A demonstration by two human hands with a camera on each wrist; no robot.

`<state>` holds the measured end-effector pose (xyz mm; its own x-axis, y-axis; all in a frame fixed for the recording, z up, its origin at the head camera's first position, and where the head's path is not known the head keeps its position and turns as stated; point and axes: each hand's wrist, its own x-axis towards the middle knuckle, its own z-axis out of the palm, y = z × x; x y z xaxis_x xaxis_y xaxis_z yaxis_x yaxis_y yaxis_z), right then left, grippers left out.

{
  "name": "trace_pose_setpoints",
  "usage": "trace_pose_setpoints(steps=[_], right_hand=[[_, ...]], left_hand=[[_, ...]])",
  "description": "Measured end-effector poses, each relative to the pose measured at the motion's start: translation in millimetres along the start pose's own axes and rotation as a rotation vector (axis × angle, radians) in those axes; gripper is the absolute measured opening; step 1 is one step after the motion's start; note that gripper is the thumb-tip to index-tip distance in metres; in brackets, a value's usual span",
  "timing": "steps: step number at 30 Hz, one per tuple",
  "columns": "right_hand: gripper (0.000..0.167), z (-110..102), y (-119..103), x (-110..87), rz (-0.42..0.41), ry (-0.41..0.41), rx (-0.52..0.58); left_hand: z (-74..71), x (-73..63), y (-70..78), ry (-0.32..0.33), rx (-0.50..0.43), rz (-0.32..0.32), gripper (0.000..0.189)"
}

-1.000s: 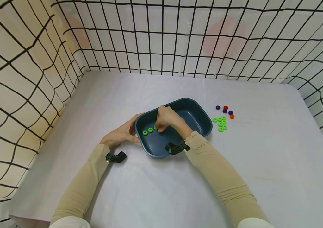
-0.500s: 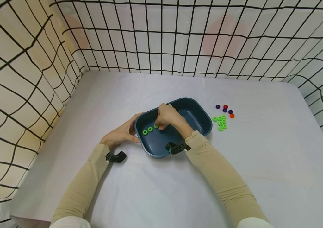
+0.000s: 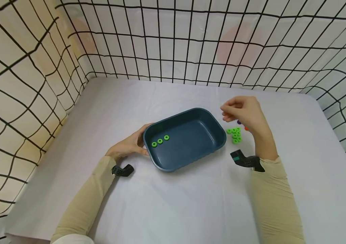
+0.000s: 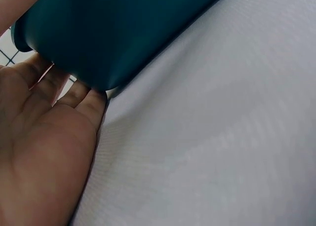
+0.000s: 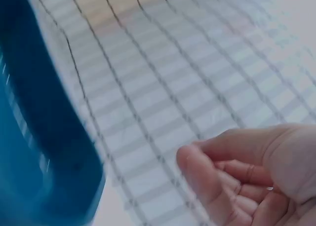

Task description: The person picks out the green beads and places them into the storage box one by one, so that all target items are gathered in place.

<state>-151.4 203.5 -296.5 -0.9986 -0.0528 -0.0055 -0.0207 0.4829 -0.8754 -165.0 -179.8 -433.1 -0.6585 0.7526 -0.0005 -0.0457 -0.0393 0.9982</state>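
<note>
green rings (image 3: pixel 160 143) sit in the tray (image 3: pixel 191 139), with a pile (image 3: pixel 235 137) beside it. your left hand (image 3: pixel 129 145) grips the tray; your loosely curled right hand (image 3: pixel 244 110), blurred close-up, seems bare. you're likely mid-row, so pinch another ring.

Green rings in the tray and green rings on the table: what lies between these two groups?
Bare floor and the right end wall of the tray lie between the inner rings and the outer rings, as the head view shows.
</note>
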Motion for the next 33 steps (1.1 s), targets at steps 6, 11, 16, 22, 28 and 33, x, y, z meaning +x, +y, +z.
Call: trace_pose_setpoints(steps=[6, 11, 16, 22, 28, 33], right_hand=[[0.032, -21, 55, -18.4, 0.012, 0.048, 0.056], [0.032, -23, 75, -23.0, 0.054, 0.05, -0.014], [0.028, -27, 91, -24.7, 0.071, 0.038, -0.091], [0.028, -32, 110, -25.0, 0.111, -0.031, -0.166], [0.032, -34, 125, -27.4, 0.174, -0.051, -0.182], [0.04, -31, 134, -30.6, 0.191, -0.07, -0.191]], left_hand=[[-2.8, -1.9, 0.6, 0.007, 0.006, 0.007, 0.114], [-4.8, -5.2, 1.5, 0.016, 0.005, 0.008, 0.114], [-4.3, -3.8, 1.9, 0.012, -0.001, 0.008, 0.114], [-2.7, -1.3, 1.8, 0.013, 0.01, 0.008, 0.114], [0.1, 0.6, 0.7, 0.013, 0.017, -0.003, 0.113], [2.2, -0.3, -0.8, 0.008, 0.016, -0.008, 0.112]])
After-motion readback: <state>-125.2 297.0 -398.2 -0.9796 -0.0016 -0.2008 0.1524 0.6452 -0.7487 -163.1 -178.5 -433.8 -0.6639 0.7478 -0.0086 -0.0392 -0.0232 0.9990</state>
